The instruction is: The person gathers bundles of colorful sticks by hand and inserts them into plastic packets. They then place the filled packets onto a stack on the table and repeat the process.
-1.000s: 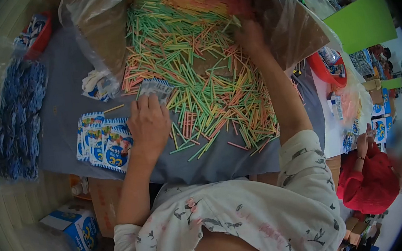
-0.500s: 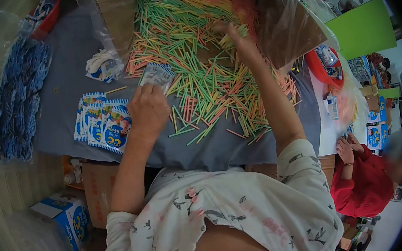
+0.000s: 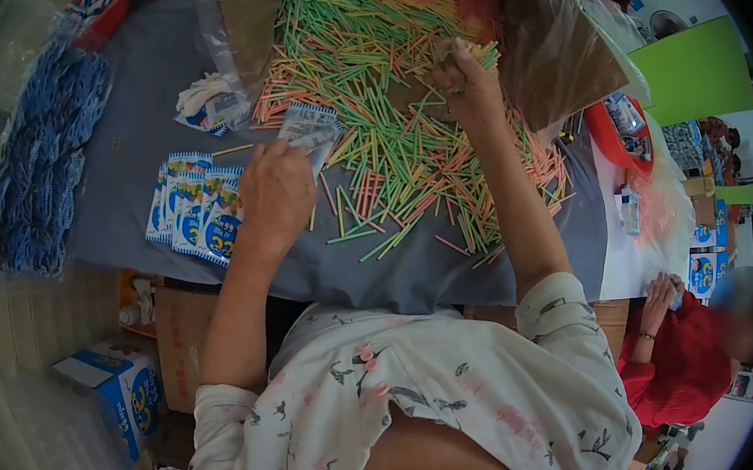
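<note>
My left hand point(image 3: 277, 191) is closed on the lower end of a small packet point(image 3: 312, 123) with a see-through silvery side and blue striped edges. It lies at the near left edge of a large heap of thin pastel sticks point(image 3: 357, 61) in green, yellow and pink. Over the heap's right part, my right hand point(image 3: 475, 98) has its fingers curled round a bunch of yellowish-green sticks point(image 3: 489, 55), whose ends stick out at the top. Several printed blue and white packets point(image 3: 197, 209) overlap on the grey cloth left of my left hand.
Plastic-lined cardboard flaps point(image 3: 560, 56) border the heap. A crumpled white item point(image 3: 205, 97) and a long pile of blue packet strips point(image 3: 52, 160) lie leftward. A red basin point(image 3: 616, 150) stands right, near a co-worker's hands point(image 3: 659, 300). A printed box point(image 3: 125, 394) sits below left.
The view has shifted a little. My right hand has drawn slightly nearer and turned, with its fingers curled round the bunch of sticks. My left hand stays on the packet.
</note>
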Tool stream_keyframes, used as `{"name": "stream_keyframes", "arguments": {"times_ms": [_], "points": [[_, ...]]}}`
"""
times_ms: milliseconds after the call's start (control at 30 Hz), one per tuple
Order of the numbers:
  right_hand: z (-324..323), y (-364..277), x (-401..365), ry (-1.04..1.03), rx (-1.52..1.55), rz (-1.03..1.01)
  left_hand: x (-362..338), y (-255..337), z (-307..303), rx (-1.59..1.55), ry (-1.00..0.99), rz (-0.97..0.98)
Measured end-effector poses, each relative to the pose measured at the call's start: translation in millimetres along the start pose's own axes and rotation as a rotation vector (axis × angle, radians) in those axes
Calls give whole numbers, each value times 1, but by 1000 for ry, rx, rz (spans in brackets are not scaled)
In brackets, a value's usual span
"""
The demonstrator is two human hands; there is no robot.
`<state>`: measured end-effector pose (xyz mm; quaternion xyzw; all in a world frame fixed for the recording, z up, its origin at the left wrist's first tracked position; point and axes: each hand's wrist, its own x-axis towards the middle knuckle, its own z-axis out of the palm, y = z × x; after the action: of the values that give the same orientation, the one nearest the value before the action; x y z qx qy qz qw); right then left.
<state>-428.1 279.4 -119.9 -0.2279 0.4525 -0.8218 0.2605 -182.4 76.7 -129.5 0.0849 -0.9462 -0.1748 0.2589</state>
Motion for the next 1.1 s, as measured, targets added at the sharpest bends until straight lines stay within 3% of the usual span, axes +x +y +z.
{"name": "stream_keyframes", "arguments": {"times_ms": [100,200,267,300,367,500,567,700,767,900,967,1100], "points": [[49,-6,-12,52,-49,-60,8,-6,-5,-239,20,-104],[84,-1,-21,-89,118,23,12,0,-4,-329,159,-33],[114,2,-26,-173,122,-20,12,4,-1,-701,134,-214],[123,0,-26,-178,123,-18,13,4,2,-699,138,-216],[136,-3,-26,-258,-289,-165,15,4,8,-1014,131,-251],[144,-1,-25,-208,-515,-57,22,9,9,-1077,184,-182],[145,-1,-26,-361,-679,-102,23,13,9,-1205,144,-215],[140,-5,-29,-385,-511,-61,24,18,14,-1237,115,-243],[142,-9,-28,-419,-680,-257,27,22,13,-1396,59,-241],[140,-6,-25,-308,-540,-232,28,25,15,-1511,40,-276],[143,-7,-31,-278,-472,-325,29,30,14,-1558,60,-224],[143,7,-49,-571,-759,-294,8,32,11,-1330,25,-111]]}}
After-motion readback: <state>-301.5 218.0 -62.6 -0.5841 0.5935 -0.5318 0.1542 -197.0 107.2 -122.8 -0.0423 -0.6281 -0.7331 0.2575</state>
